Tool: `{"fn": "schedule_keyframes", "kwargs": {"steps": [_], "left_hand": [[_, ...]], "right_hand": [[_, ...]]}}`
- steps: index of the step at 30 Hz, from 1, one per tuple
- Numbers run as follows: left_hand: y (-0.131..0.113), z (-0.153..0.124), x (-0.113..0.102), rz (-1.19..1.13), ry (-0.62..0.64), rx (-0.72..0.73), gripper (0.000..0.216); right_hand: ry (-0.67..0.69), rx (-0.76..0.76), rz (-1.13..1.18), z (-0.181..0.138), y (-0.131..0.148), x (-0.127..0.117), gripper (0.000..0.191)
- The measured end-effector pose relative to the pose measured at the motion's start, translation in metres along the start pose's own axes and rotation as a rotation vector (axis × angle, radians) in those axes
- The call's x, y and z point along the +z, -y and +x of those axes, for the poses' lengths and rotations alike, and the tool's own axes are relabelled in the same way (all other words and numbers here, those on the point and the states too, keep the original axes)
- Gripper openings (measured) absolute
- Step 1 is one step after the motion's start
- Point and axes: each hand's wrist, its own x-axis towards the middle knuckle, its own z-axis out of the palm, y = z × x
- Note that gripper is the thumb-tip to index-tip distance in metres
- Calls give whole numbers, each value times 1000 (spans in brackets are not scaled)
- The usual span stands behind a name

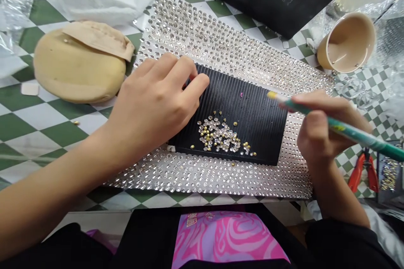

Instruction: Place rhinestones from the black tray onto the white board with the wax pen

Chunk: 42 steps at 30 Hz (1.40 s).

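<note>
Beyond tray's (263,134) right edge, my right hand (318,136) pinches seemingly light pen (355,132) near tip; left hand (160,96) curls, hold unclear.

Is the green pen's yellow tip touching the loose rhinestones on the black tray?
Apart. The head view shows ridged black tray between the yellow tip and the loose rhinestones.

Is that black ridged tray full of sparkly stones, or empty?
Partly filled: the loose stones cluster near the edge closest to the wearer, while much of the black ridged tray shows bare grooves.
</note>
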Motion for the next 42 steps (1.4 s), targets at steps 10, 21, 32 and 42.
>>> {"fn": "schedule_keyframes", "kwargs": {"steps": [10, 21, 32, 42], "left_hand": [[0, -1, 1, 79, -69, 72, 26], [-1, 1, -2, 186, -80, 112, 31], [8, -9, 4, -66, -55, 48, 33], [1, -2, -1, -20, -24, 22, 32]], "right_hand": [[503, -73, 171, -5, 14, 11, 23], [458, -42, 199, -8, 15, 9, 25], [-114, 190, -4, 5, -31, 0, 21], [-29, 159, -128, 1, -33, -1, 15]]}}
